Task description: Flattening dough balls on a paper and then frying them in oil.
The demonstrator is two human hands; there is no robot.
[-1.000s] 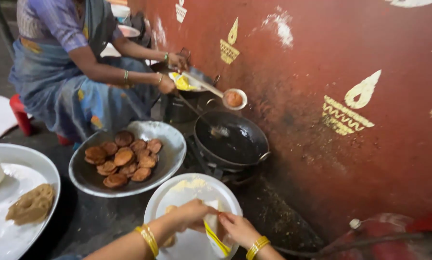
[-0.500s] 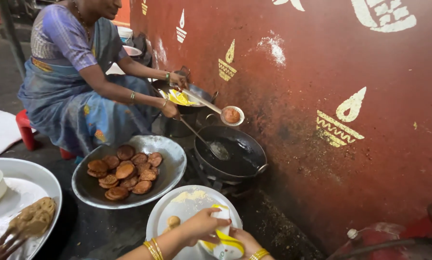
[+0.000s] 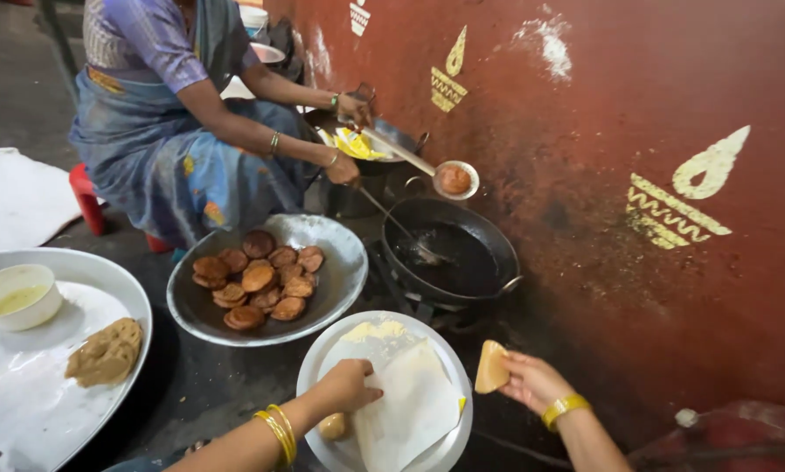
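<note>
Your right hand (image 3: 532,380) pinches a flat, pale-yellow disc of dough (image 3: 491,367) between thumb and fingertips, lifted clear at 3 o'clock of the round white plate (image 3: 323,367). The disc looks soft, light and easily torn, so its rim is likely the safest hold. Your left hand (image 3: 347,387) lies with fingers loosely curled, pressing the white greased sheet (image 3: 410,402) onto that plate, beside 1 small ball of dough (image 3: 331,426). At 12 o'clock sits a black iron frying pan (image 3: 452,260); at 10 o'clock, a steel bowl of brown fried rounds (image 3: 340,280).
</note>
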